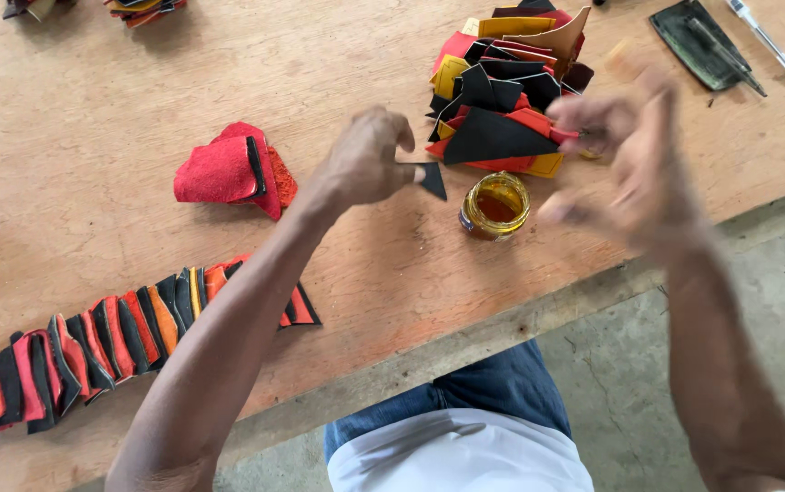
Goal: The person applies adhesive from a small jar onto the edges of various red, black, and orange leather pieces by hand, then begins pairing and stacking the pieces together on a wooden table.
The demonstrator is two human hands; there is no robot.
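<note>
The left hand (pixel 370 164) pinches a small black triangular leather piece (pixel 431 179) above the wooden worktop (pixel 83 118), just left of the open glass jar of amber glue (pixel 494 205). The right hand (pixel 634 169) is blurred; its grip cannot be told. A long overlapped row of red, black and orange pieces (pixel 92 351) lies finished at near left; a mixed heap of loose leather pieces (pixel 506 87) remains far right.

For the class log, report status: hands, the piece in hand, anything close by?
Left hand pinching small black piece. Right hand blurred, raised, seemingly empty. Open jar of amber glue just below; scrap pile behind.
</note>
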